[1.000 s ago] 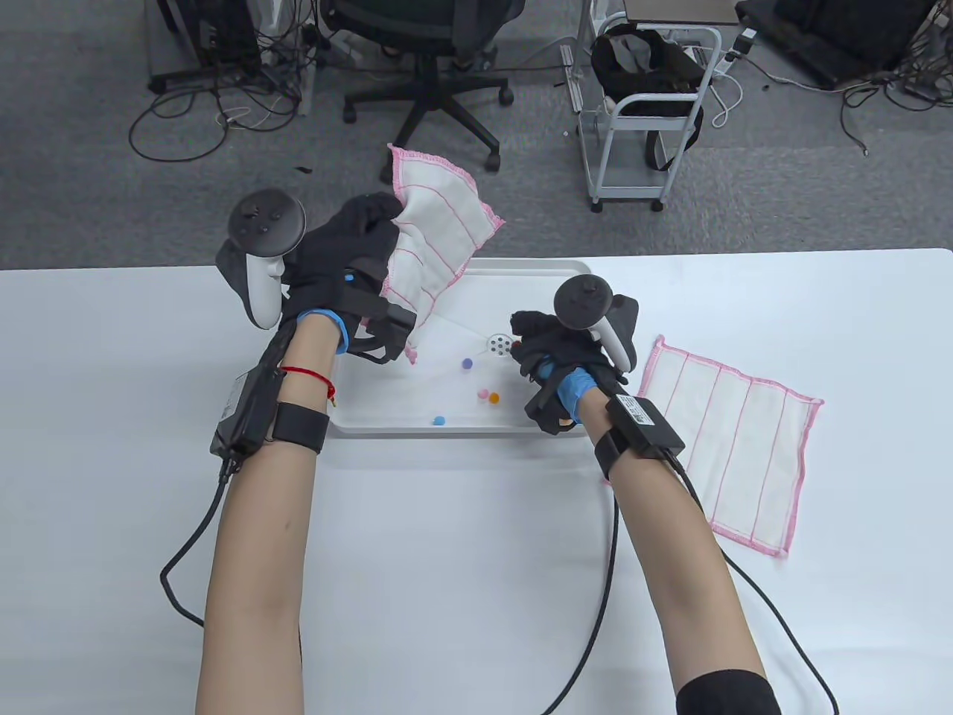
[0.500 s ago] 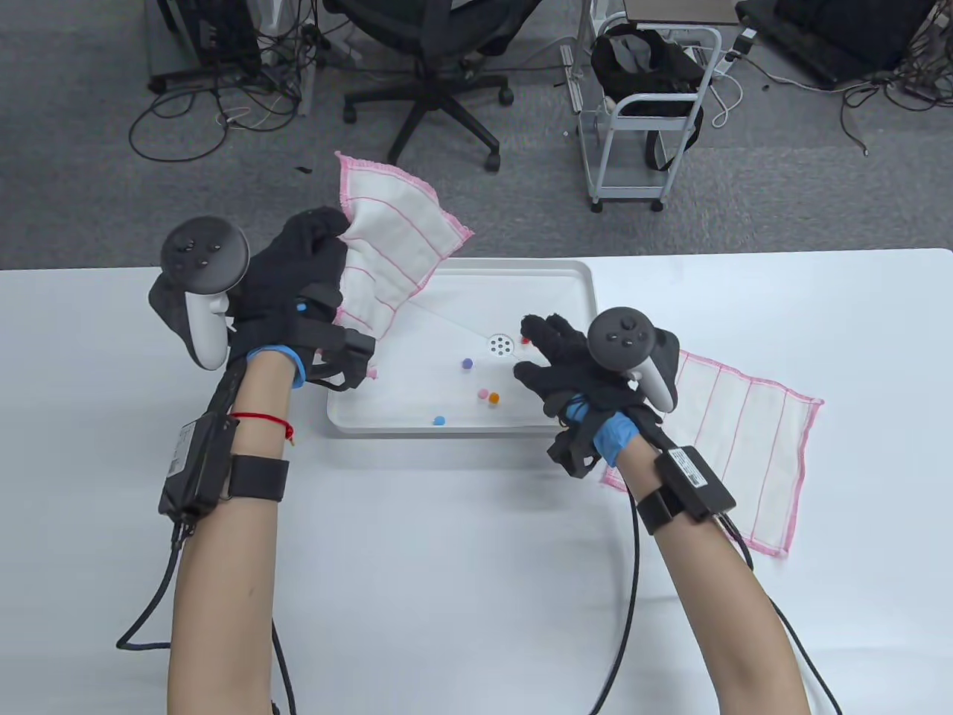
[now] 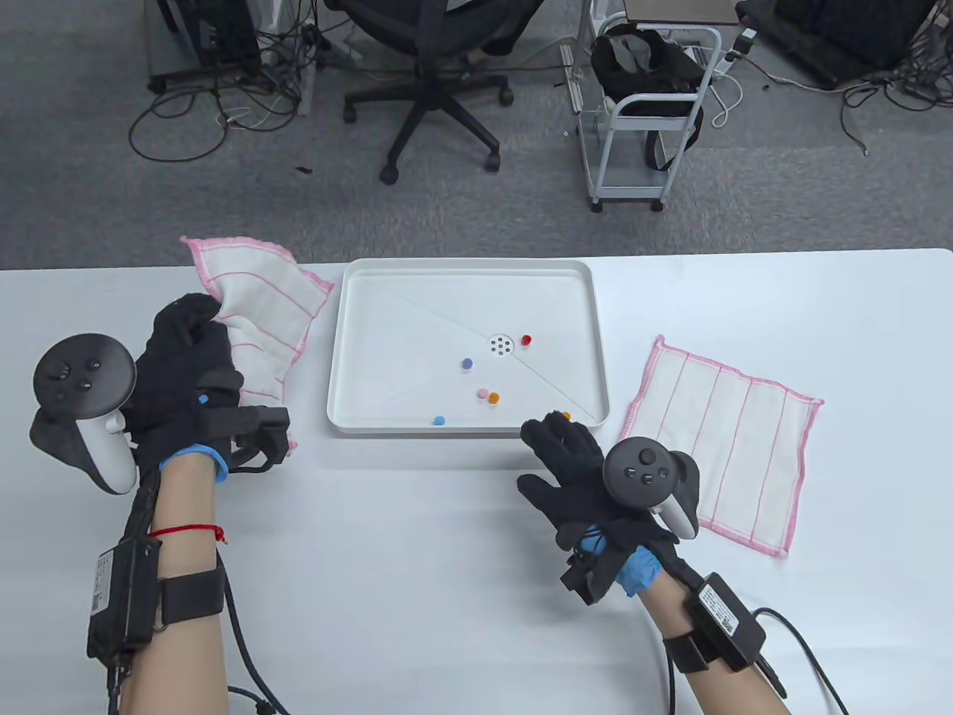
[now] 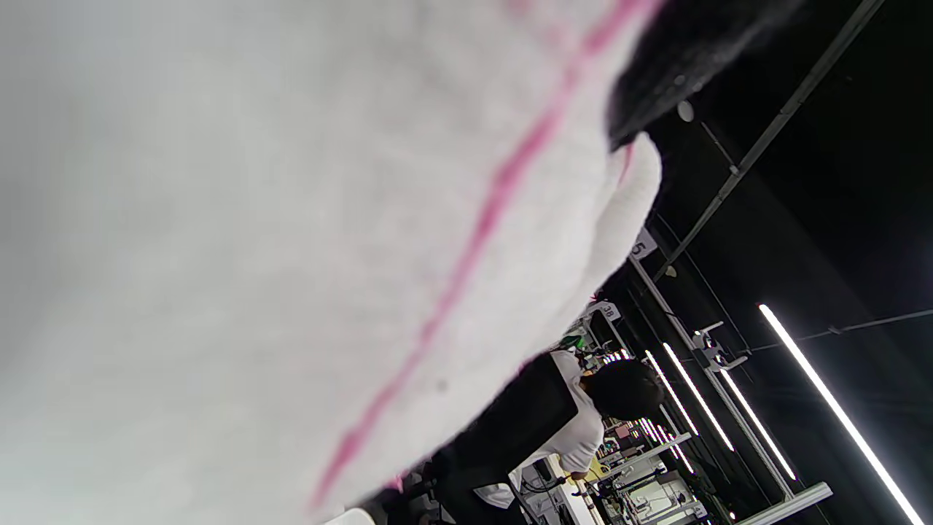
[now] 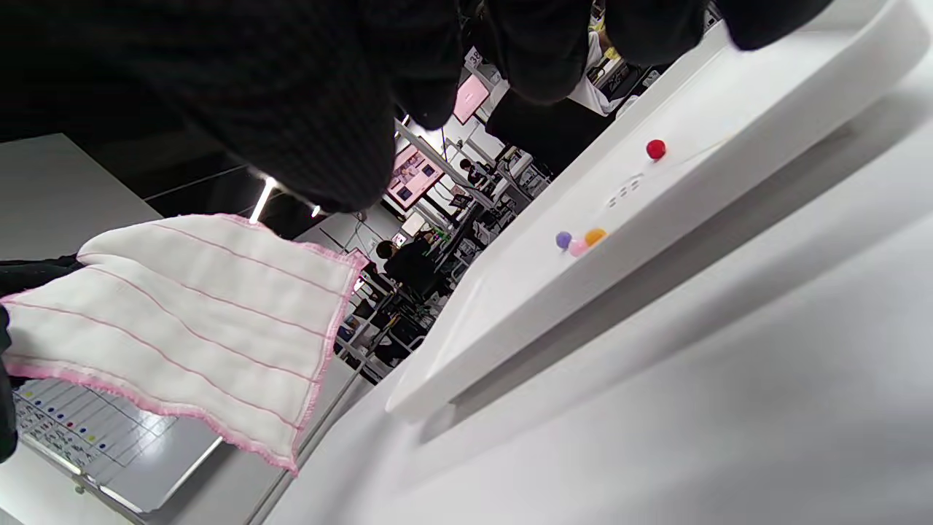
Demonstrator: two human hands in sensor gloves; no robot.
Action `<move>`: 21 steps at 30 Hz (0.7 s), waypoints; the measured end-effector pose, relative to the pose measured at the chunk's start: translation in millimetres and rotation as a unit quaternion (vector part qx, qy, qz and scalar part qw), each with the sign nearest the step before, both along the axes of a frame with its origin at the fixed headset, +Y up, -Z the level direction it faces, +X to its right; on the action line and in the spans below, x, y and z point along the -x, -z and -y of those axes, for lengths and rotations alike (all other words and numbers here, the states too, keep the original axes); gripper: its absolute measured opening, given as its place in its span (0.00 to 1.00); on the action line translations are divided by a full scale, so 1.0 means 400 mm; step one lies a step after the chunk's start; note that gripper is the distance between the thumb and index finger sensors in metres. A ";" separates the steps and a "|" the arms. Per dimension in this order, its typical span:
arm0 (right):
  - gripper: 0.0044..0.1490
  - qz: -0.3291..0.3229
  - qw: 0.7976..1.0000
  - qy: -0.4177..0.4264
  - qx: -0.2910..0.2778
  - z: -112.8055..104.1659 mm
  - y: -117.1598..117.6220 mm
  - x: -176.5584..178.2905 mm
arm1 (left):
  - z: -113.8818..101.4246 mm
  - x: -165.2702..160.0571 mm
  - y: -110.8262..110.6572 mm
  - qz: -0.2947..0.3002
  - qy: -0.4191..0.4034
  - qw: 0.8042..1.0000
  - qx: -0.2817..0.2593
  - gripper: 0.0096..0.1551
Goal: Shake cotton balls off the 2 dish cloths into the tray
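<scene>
A: Nearest, on the right?
B: Right hand [image 3: 577,477] over the white table [image 3: 447,566], just near of the tray's near right corner, fingers straight and a little spread, holding nothing

A: And beside it?
B: Flat dish cloth [image 3: 733,439] lying right of the tray, spread out, pink stripes running near to far with a slight tilt, near corner pointing right

A: On the left?
B: Left hand [image 3: 186,372] gripping the other dish cloth [image 3: 257,316], fingers curled round its bunched near end; fanning out from the grip toward the far right, long axis roughly near to far, far edge reaching past the table's far edge, just left of the tray. Filling most of the left wrist view, blurred

A: Then the middle?
B: White tray [image 3: 342,350], long axis left to right, drain [image 3: 500,344] near its centre. Cotton balls inside: blue [image 3: 439,421] by the near wall, orange [image 3: 493,398] touching pink [image 3: 483,392], purple [image 3: 467,363], red [image 3: 526,339] just right of the drain

A: Farther off?
B: Office chair [image 3: 435,82] and a wheeled cart [image 3: 644,112] on the grey floor
</scene>
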State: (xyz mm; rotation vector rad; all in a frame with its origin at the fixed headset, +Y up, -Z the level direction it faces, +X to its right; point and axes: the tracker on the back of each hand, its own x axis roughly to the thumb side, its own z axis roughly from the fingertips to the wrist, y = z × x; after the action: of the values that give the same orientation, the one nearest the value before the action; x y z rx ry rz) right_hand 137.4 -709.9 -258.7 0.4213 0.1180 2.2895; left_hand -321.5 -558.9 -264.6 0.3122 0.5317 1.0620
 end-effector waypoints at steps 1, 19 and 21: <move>0.45 0.000 1.000 -0.003 0.003 0.006 -0.004 0.000 | 0.014 0.004 -0.005 0.001 -0.007 1.000 0.004 0.23; 0.45 0.013 0.998 -0.039 0.044 0.074 -0.004 -0.038 | 0.398 0.184 -0.073 -0.055 0.051 0.981 0.179 0.24; 0.45 0.010 0.998 -0.046 0.044 0.075 -0.006 -0.035 | 0.416 0.197 -0.079 -0.054 0.071 0.976 0.197 0.25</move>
State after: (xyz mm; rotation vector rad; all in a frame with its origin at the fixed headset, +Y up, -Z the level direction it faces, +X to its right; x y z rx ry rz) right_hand 151.5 -740.1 -256.3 0.3541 0.2306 2.3682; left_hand -400.1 -725.2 -233.1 0.0572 0.7909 0.7822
